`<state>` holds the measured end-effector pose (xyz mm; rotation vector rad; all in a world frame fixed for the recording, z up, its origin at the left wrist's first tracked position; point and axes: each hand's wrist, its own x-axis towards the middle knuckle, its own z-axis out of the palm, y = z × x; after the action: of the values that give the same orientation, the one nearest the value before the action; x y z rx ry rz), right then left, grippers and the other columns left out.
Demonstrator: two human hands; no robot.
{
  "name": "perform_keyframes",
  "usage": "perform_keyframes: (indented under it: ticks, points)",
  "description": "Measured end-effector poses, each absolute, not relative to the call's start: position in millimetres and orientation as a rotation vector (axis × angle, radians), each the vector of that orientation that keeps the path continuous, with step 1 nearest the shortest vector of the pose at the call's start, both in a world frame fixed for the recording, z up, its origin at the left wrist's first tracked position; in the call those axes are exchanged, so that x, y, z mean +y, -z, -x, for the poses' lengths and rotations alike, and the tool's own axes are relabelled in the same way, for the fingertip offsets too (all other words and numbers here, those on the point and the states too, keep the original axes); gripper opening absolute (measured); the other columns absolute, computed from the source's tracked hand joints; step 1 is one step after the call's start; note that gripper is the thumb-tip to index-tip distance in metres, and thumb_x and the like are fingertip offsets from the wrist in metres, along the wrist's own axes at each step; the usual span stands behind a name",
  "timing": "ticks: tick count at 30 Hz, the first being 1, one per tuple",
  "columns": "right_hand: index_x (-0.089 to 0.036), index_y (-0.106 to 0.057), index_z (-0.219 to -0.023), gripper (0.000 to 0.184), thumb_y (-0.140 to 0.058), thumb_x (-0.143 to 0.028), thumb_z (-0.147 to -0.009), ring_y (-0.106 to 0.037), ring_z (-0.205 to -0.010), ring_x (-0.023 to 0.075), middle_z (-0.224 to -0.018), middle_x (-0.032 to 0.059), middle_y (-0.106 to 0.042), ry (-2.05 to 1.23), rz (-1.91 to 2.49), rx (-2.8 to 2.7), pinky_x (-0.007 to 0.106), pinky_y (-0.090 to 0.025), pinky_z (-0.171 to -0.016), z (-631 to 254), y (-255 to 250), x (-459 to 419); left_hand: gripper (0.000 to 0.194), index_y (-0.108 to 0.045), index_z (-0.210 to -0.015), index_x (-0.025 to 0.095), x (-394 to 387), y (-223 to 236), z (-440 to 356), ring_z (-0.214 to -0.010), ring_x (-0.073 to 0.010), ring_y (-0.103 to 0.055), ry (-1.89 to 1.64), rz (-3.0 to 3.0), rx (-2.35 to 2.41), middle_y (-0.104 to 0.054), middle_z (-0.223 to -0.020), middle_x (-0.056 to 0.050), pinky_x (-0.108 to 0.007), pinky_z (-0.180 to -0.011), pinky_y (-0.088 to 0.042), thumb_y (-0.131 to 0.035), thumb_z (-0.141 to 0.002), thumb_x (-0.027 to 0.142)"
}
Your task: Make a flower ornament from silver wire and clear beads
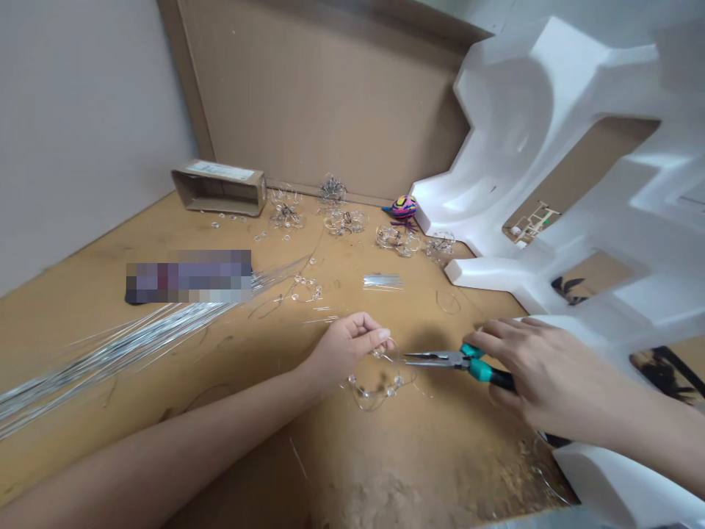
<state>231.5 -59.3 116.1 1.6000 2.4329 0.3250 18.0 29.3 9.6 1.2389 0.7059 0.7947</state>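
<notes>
Head view: left hand (348,344) is pinching a beaded wire (378,353) above the tabletop (440,455). Right hand (537,367) is gripping needle-nose pliers (461,359), tips pointing toward the wire; cannot tell whether they are touching. Straight wires (159,334) are lying left; beaded clusters (346,222) are sitting behind.

from here i see smooth metal pliers (452,360) with plastic-looking grips (480,370), glossy beads (399,380), shiny metal wires (170,332), a matt cardboard box (261,193).

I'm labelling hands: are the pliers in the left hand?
No, the right hand grips the pliers, which point toward the left hand.
</notes>
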Motion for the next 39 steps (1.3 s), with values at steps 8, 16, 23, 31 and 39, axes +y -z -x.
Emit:
perform_keyframes:
  ticks: [8, 16, 23, 31, 39]
  points:
    - [-0.022, -0.052, -0.085, 0.015, -0.048, -0.025, -0.071, -0.052, -0.069, 0.0204, -0.072, 0.0035, -0.053, -0.185, -1.613, 2.312, 0.031, -0.031, -0.061, -219, -109, -48, 0.015, -0.054, -0.066, 0.016, 26, -16, -17, -0.067, -0.0104, -0.056, -0.794, -1.263, 0.726, -0.066, -0.070, -0.001, -0.023, -0.068, -0.041, -0.059, -0.074, 0.028]
    - [-0.022, -0.051, -0.081, 0.012, -0.046, -0.024, -0.071, -0.053, -0.066, 0.0187, -0.071, 0.0029, -0.054, -0.105, -1.636, 2.275, 0.029, -0.031, -0.058, -216, -107, -49, 0.015, -0.054, -0.069, 0.016, 27, -13, -16, -0.070, -0.0108, -0.058, -0.794, -1.255, 0.663, -0.066, -0.071, -0.001, -0.024, -0.070, -0.042, -0.058, -0.075, 0.028]
    - [-0.021, -0.052, -0.076, 0.008, -0.047, -0.022, -0.070, -0.054, -0.065, 0.0179, -0.067, 0.0025, -0.055, -0.063, -1.636, 2.305, 0.027, -0.031, -0.057, -219, -103, -49, 0.015, -0.053, -0.068, 0.016, 27, -13, -16, -0.070, -0.0110, -0.058, -0.796, -1.263, 0.672, -0.066, -0.071, -0.001, -0.024, -0.071, -0.042, -0.058, -0.075, 0.029]
    - [-0.020, -0.055, -0.072, 0.008, -0.049, -0.019, -0.066, -0.052, -0.055, 0.0151, -0.056, 0.0005, -0.052, 0.062, -1.700, 2.286, 0.025, -0.026, -0.050, -220, -100, -51, 0.016, -0.054, -0.067, 0.017, 26, -13, -16, -0.068, -0.0116, -0.058, -0.791, -1.246, 0.665, -0.066, -0.070, -0.001, -0.025, -0.069, -0.043, -0.059, -0.075, 0.030]
    - [-0.021, -0.056, -0.071, 0.010, -0.047, -0.019, -0.068, -0.049, -0.049, 0.0138, -0.052, -0.0005, -0.052, 0.304, -1.741, 2.201, 0.024, -0.023, -0.046, -218, -102, -53, 0.015, -0.053, -0.068, 0.017, 24, -14, -15, -0.073, -0.0133, -0.060, -0.776, -1.266, 0.667, -0.066, -0.072, -0.002, -0.026, -0.072, -0.043, -0.058, -0.075, 0.030]
